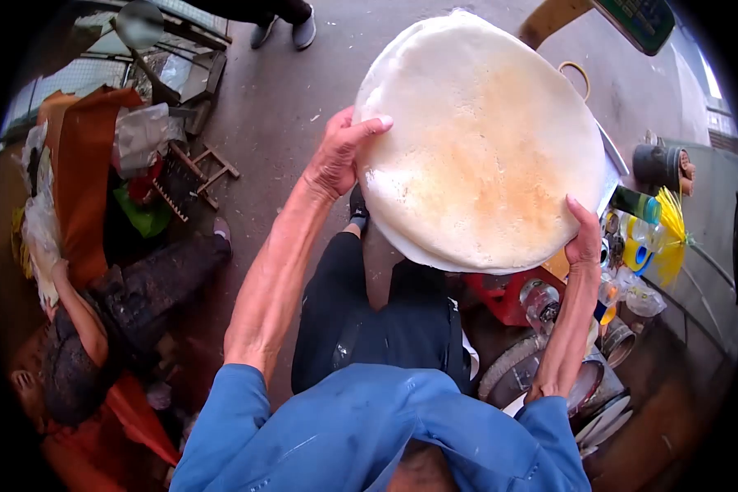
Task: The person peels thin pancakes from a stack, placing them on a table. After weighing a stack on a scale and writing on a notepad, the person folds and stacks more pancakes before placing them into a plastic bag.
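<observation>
A large round pale sheet (484,148), browned in its middle, is held up in front of my body. At least one more pale layer shows along its edge underneath. My left hand (340,154) grips the left rim, with the thumb on top and the fingers hidden beneath. On the lower right rim, my right hand (584,234) holds the edge, its fingers partly out of sight under the sheet.
Another person (74,336) sits at the left, near an orange cloth (98,172) and a small wooden stool (209,174). Bottles (635,205), a yellow bundle (672,238) and a dark pot (658,166) stand at the right. Someone's shoes (303,31) show at the top.
</observation>
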Action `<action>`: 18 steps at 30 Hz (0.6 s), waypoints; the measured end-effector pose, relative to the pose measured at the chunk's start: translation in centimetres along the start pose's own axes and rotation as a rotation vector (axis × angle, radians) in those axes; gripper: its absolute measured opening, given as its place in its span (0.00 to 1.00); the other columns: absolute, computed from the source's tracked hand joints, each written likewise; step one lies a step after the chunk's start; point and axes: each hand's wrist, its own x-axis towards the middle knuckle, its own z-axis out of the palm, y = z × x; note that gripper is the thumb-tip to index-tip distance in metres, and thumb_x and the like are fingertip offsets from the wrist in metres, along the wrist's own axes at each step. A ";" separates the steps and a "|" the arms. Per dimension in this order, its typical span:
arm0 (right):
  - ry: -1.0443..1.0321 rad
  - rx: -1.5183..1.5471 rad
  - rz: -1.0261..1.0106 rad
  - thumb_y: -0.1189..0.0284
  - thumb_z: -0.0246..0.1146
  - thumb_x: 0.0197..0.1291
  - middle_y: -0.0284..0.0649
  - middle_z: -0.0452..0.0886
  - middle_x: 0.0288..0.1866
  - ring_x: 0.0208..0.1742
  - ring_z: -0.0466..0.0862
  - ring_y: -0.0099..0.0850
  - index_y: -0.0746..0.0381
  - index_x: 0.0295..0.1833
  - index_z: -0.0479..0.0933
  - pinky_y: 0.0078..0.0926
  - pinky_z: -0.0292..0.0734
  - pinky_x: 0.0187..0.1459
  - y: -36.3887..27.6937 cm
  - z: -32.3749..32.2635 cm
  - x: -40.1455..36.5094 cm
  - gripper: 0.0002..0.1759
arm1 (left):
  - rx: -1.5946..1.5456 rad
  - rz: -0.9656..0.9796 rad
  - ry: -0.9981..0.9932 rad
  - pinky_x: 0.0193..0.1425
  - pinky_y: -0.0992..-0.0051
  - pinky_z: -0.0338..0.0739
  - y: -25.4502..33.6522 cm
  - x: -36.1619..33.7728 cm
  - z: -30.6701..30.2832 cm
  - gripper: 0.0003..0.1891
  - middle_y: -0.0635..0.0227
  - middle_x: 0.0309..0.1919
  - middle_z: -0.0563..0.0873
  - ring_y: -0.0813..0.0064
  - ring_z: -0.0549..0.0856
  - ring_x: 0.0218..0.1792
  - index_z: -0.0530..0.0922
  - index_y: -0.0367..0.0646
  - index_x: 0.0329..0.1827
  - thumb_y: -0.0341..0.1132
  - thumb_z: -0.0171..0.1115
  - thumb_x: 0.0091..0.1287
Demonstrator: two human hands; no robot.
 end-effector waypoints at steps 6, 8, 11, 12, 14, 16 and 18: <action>-0.226 -0.168 0.031 0.67 0.69 0.49 0.49 0.76 0.61 0.60 0.77 0.41 0.71 0.68 0.63 0.37 0.72 0.62 0.1 2.2 -4.5 0.41 | -0.331 0.095 0.206 0.57 0.69 0.80 -7.0 -14.4 -1.8 0.29 0.56 0.50 0.83 0.67 0.84 0.49 0.72 0.30 0.60 0.34 0.66 0.56; -0.320 -0.225 0.000 0.68 0.69 0.49 0.48 0.77 0.59 0.58 0.78 0.40 0.71 0.67 0.65 0.36 0.73 0.60 0.2 4.5 -6.7 0.40 | -0.405 0.180 0.300 0.59 0.68 0.78 -9.1 -19.7 -2.4 0.28 0.57 0.51 0.83 0.67 0.83 0.51 0.72 0.31 0.61 0.33 0.65 0.56; -0.517 -0.330 0.032 0.67 0.68 0.48 0.47 0.81 0.53 0.52 0.82 0.38 0.72 0.62 0.71 0.33 0.74 0.56 -0.2 9.8 -10.6 0.35 | -0.488 0.253 0.457 0.57 0.70 0.78 -11.3 -27.8 -3.5 0.29 0.58 0.51 0.83 0.69 0.83 0.51 0.73 0.32 0.60 0.35 0.66 0.54; -0.573 -0.393 0.046 0.66 0.67 0.47 0.47 0.82 0.51 0.50 0.82 0.37 0.72 0.60 0.73 0.33 0.75 0.54 -0.1 12.7 -11.3 0.34 | -0.505 0.289 0.519 0.57 0.70 0.78 -12.3 -29.2 -4.8 0.29 0.58 0.51 0.83 0.69 0.83 0.51 0.73 0.32 0.60 0.35 0.66 0.55; -0.679 -0.481 0.042 0.64 0.66 0.48 0.45 0.83 0.44 0.43 0.83 0.34 0.72 0.54 0.76 0.32 0.78 0.47 2.2 15.2 -12.5 0.29 | -0.558 0.306 0.623 0.59 0.69 0.76 -14.6 -35.4 -5.9 0.30 0.59 0.52 0.83 0.69 0.82 0.52 0.73 0.34 0.61 0.35 0.66 0.54; -0.825 -0.548 0.022 0.64 0.66 0.48 0.44 0.83 0.40 0.38 0.84 0.32 0.72 0.51 0.78 0.29 0.79 0.41 4.1 20.2 -15.9 0.27 | -0.596 0.420 0.766 0.62 0.68 0.75 -15.2 -41.4 -6.6 0.30 0.60 0.52 0.83 0.68 0.81 0.54 0.73 0.34 0.61 0.35 0.66 0.54; -0.920 -0.680 0.052 0.65 0.66 0.48 0.42 0.84 0.38 0.34 0.83 0.30 0.72 0.49 0.78 0.27 0.78 0.38 6.8 25.0 -19.4 0.25 | -0.593 0.449 0.971 0.63 0.68 0.73 -18.3 -47.5 -8.4 0.30 0.60 0.53 0.82 0.67 0.80 0.56 0.73 0.35 0.62 0.36 0.66 0.54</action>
